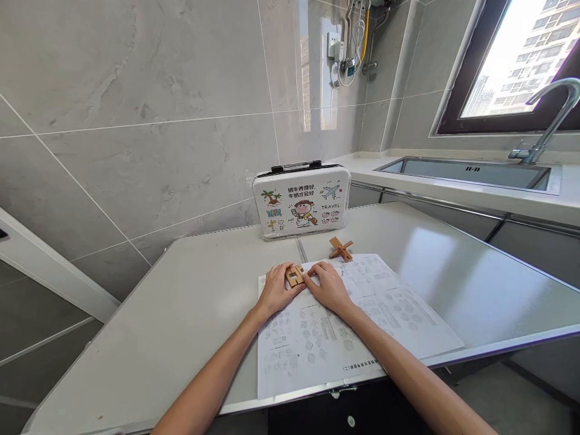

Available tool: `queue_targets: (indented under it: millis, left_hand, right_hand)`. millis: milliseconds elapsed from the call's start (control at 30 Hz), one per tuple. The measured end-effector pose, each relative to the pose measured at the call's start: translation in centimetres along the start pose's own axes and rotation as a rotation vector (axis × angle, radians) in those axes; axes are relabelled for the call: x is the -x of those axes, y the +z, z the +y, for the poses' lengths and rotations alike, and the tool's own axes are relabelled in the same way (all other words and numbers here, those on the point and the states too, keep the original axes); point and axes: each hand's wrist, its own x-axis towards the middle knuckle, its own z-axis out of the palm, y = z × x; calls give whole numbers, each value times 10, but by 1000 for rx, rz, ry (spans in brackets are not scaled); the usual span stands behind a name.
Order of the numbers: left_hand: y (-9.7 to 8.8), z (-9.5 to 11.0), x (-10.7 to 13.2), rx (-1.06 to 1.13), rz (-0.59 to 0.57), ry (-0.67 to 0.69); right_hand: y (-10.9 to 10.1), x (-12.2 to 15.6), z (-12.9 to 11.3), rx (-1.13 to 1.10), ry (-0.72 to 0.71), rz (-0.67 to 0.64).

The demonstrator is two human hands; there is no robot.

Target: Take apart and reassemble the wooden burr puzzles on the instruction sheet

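Between my two hands a square wooden puzzle (294, 276) made of interlocking pieces, with an opening in its middle, lies at the far edge of a printed instruction sheet (312, 350). My left hand (276, 290) grips its left and near side with curved fingers. From the right, my right hand (328, 285) closes its thumb and fingers on the puzzle's right edge. Just beyond my right hand rests a cross-shaped group of wooden pieces (341, 249), partly on the sheet's far edge.
A white case (302, 202) with cartoon prints stands upright at the back of the folding table (203, 302), near the tiled wall. To the right are a counter with a sink (471, 172) and a faucet (550, 115) below a window. The table's front edge is close to my body.
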Motion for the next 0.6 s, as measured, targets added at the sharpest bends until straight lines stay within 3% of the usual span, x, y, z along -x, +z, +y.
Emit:
queue_targets:
  millis: [400, 600]
  left_hand:
    - [-5, 11, -1, -39, -23, 58]
    - [-7, 3, -1, -180, 70, -100]
  right_hand:
    - [-2, 0, -5, -119, -2, -60]
    - [-3, 0, -6, -134, 25, -58]
